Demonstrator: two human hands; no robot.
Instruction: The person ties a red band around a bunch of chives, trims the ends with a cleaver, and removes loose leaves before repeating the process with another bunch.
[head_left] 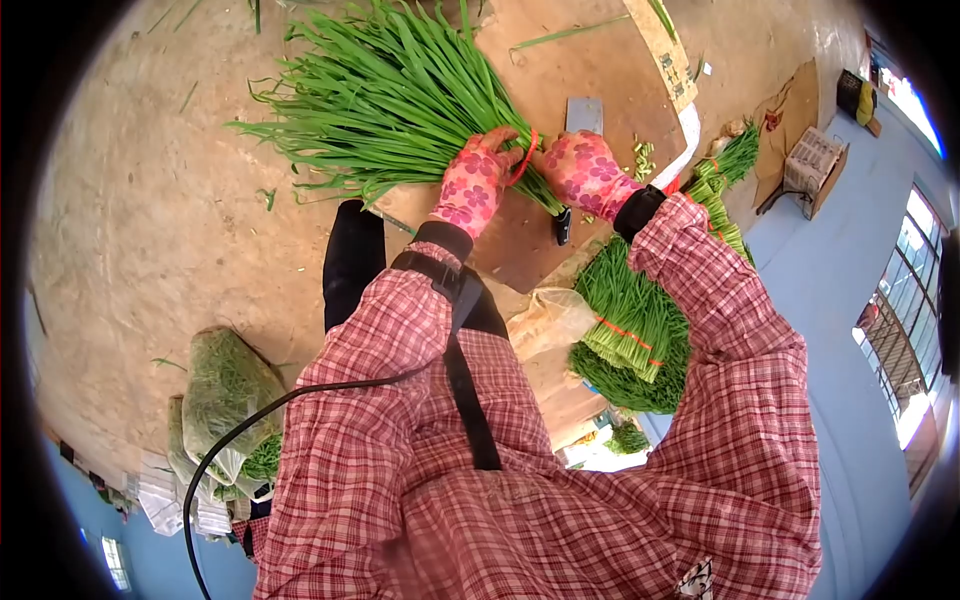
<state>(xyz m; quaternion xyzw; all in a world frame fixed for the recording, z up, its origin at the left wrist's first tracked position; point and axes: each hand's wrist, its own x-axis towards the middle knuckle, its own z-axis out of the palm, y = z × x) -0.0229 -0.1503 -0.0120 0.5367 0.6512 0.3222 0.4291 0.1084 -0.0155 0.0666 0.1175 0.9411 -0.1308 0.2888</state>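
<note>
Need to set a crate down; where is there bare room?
Floor between the green bundle and bagged greens is largely bare. A smaller bare patch of board lies between the left hand and black handle. Crowded: beside the right hand, with cut pieces and tied bundles.

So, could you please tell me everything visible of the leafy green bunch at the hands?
The leafy green bunch has long, narrow, fresh-looking blades fanning loosely toward the picture's upper left and gathering into stems at lower right. It lies over a brown board. A red band arcs over the stems; the left hand touches them, the right hand perhaps too.
</note>
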